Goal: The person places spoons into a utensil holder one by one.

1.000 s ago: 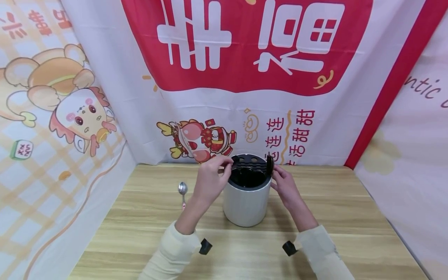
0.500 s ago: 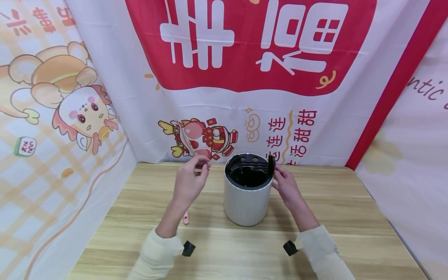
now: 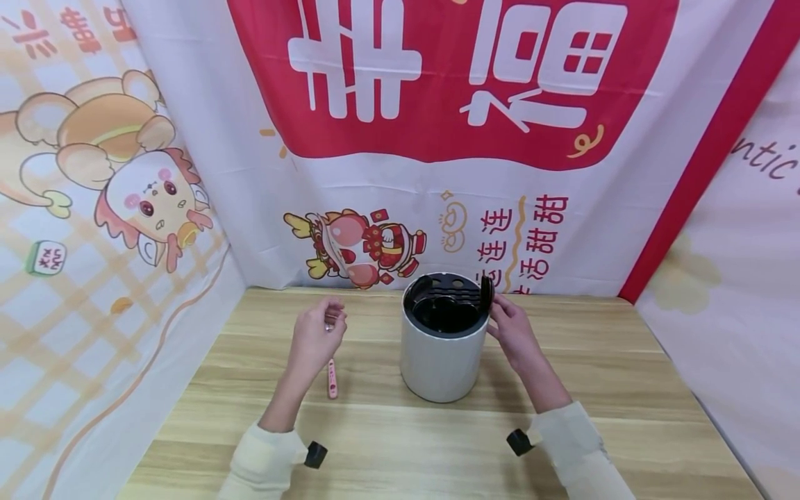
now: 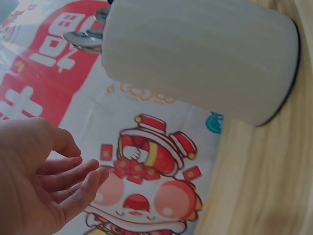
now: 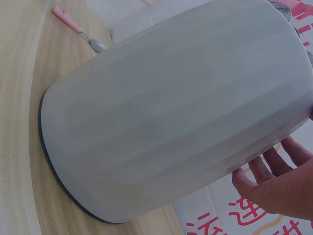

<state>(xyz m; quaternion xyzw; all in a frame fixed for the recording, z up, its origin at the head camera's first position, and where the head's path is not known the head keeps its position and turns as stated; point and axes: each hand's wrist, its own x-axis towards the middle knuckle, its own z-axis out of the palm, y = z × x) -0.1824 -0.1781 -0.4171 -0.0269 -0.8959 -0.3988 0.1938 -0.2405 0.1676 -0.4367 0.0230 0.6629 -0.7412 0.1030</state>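
A white cylindrical utensil holder [image 3: 440, 368] with a dark slotted top stands upright on the table. Metal spoons [image 4: 80, 41] stick out of its top in the left wrist view. My right hand [image 3: 511, 326] rests its fingertips against the holder's right side, near the rim. To the left of the holder, my left hand [image 3: 315, 337] hovers with loosely bent fingers and nothing in them. Beneath it lies a spoon with a pink handle [image 3: 332, 380]. The hand covers most of its metal end in the head view, while the right wrist view shows the bowl [image 5: 98, 45].
Behind the wooden table [image 3: 425, 451] hangs a red and white printed cloth [image 3: 369, 173]. Further printed cloths close off the left and right sides. A small black piece sits at each cuff.
My left hand has drawn back from the holder's rim, leftward and down over the spoon. My right hand stays against the holder, which stands in the same place.
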